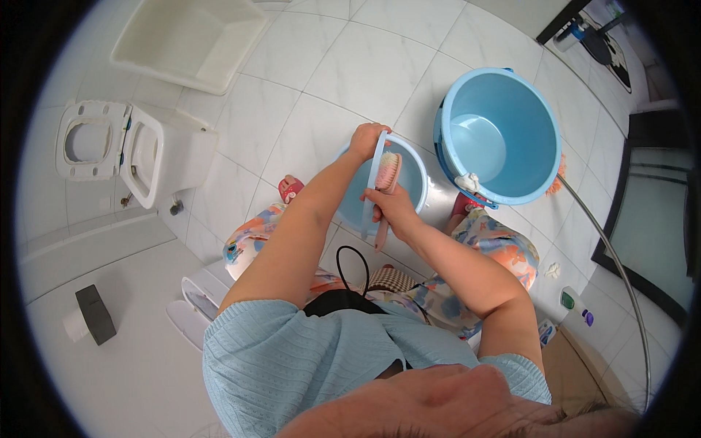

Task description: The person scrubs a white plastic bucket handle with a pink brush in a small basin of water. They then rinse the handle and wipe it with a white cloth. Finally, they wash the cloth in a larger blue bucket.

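Observation:
A light-blue plastic basin (420, 180) is on the tiled floor between my feet. Above it stands a thin light-blue plastic piece (373, 175), seen nearly edge-on; its full shape cannot be told. My left hand (368, 141) grips the upper end of this piece. In my right hand (397, 209) is a pink scrubbing brush (388, 174), its pale bristles turned towards the piece and its handle (381, 236) sticking out below the palm. The right fingertips reach the piece's edge. Whether the bristles touch it is unclear.
A large blue bucket (476, 142) stands to the right, a white cloth (467, 182) on its rim. Beside it runs a metal hose (608, 241). At left are a white toilet (175, 153) and a white tub (219, 71). Bottles (576, 306) lie at lower right.

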{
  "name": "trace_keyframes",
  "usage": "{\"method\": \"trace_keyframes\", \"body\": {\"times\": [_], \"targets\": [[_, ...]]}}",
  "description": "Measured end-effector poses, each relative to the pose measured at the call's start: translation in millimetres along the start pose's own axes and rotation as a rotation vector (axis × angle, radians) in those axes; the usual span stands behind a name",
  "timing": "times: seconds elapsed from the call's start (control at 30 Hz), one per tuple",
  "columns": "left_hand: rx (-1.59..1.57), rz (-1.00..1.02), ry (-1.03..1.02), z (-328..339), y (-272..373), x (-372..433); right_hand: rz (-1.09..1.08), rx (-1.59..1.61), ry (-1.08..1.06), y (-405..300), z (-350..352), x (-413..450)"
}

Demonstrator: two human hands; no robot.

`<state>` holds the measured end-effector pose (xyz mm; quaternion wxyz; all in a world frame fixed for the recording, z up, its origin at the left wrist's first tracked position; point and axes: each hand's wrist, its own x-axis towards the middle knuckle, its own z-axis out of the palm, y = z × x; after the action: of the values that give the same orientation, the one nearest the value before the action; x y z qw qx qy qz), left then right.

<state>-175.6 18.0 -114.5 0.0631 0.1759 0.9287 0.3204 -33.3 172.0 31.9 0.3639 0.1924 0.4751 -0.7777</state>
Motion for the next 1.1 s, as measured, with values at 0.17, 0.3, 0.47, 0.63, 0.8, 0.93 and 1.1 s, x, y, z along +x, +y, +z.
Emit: {"method": "trace_keyframes", "body": {"times": [0.17,0.3,0.47,0.63,0.8,0.93,1.1], "targets": [[0.039,-0.042,0.028,2.7,1.4,-0.9,0.001,-0.023,0.009,-1.1,3.0,-0.2],[-0.088,-0.140,-0.036,0.7,6.1,-2.0,-0.018,-0.031,0.003,-3.2,-0.8,0.9],[0.001,-0.105,-0.075,-5.3,-0.6,1.0,-0.009,-0.021,0.003,-2.3,-2.2,1.3],[0.102,-0.030,-0.328,-8.9,-11.0,15.5,-0.001,-0.034,0.004,-1.6,-4.3,2.9],[0.154,0.039,-0.501,-13.7,-19.1,33.0,0.001,-0.059,0.008,-5.5,0.1,0.6],[0.301,0.108,-0.542,-15.2,-12.1,40.0,-0.018,-0.025,0.040,-4.8,-2.8,0.3],[0.363,0.217,-0.536,-14.2,-25.2,41.1,0.002,-0.064,0.027,-7.1,-1.6,-4.8]]}}
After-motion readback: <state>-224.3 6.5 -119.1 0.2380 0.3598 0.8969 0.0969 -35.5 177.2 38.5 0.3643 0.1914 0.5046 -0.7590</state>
